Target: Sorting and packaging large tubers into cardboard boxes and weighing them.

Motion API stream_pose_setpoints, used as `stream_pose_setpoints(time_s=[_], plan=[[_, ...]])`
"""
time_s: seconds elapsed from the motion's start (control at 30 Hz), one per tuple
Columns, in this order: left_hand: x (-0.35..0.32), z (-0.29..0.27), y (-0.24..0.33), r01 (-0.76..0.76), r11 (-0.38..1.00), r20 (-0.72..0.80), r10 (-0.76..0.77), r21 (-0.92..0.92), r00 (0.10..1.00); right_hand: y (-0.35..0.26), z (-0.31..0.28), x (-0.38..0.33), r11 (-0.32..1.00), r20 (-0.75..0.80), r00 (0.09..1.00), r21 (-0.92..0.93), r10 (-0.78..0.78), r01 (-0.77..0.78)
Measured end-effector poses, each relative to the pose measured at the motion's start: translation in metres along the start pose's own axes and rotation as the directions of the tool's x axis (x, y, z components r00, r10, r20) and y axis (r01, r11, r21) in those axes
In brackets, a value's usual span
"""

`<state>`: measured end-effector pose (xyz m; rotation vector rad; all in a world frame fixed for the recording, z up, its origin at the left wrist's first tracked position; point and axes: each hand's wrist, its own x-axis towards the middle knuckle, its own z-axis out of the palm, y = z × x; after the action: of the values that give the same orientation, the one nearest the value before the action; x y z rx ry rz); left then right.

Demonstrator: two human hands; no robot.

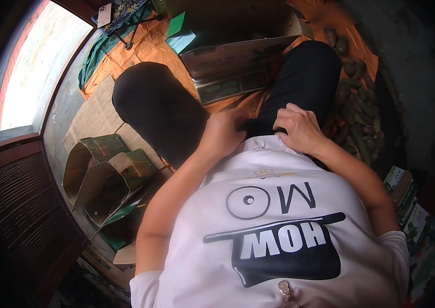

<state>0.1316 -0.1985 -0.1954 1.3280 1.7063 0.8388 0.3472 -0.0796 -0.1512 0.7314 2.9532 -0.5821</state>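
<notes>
Head view: your right hand (pixel 298 127) seems to pinch your white T-shirt (pixel 274 215); your left hand (pixel 222 131) curls, grip unclear. Apparently you're straightening clothing; moving on calls for release.

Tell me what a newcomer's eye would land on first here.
Probably the white T-shirt with its bold black print, filling the lower middle, with the left hand and right hand near its hem. Next comes the glaring bright opening at the upper left. The vivid orange sheet beyond the knees and the heap of brown and green produce at the right also stand out.
</notes>
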Motion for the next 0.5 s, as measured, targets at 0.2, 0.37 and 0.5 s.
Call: stream_pose_setpoints(time_s=[0.2, 0.37, 0.5], plan=[[-0.029, -0.005, 0.004, 0.011, 0.995, -0.071, -0.004, 0.102, 0.997, 0.009, 0.006, 0.007, 0.996, -0.043, 0.998, 0.075, -0.054, 0.057], [-0.059, -0.02, -0.006, 0.11, 0.96, -0.054, -0.1, 0.256, 0.994, 0.019, 0.014, 0.01, 0.985, -0.066, 0.994, 0.14, -0.089, 0.097], [-0.11, -0.021, -0.024, 0.267, 0.943, -0.15, -0.24, 0.199, 0.959, 0.027, 0.018, 0.01, 0.969, -0.054, 0.991, 0.209, -0.119, 0.128]])
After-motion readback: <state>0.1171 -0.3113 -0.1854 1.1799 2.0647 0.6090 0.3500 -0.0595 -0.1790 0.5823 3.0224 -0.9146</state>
